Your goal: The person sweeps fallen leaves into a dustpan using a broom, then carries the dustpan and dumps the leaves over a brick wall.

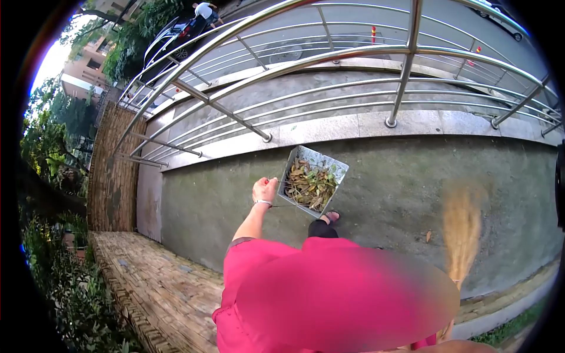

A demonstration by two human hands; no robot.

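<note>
My left hand (pixel 265 191) is closed around the thin wire handle of a square metal dustpan (pixel 336 166). Dry brown and green leaves (pixel 310 181) fill much of the pan, which hangs or rests just right of that hand; I cannot tell which. On the right, a straw broom (pixel 462 226) reaches out over the concrete, its bristle end smeared by motion. Its handle runs down to my right hand (pixel 446 331) at the bottom edge, mostly hidden by the pink clothing, fingers barely showing. A single leaf (pixel 428 236) lies left of the bristles.
Steel railings (pixel 406 76) on a pale stone curb (pixel 341 126) run along the far side of the concrete walkway (pixel 388 170). A brick-faced ledge (pixel 159 282) borders the left. Beyond the railings are a road, a parked car (pixel 176 41) and a person (pixel 206 12).
</note>
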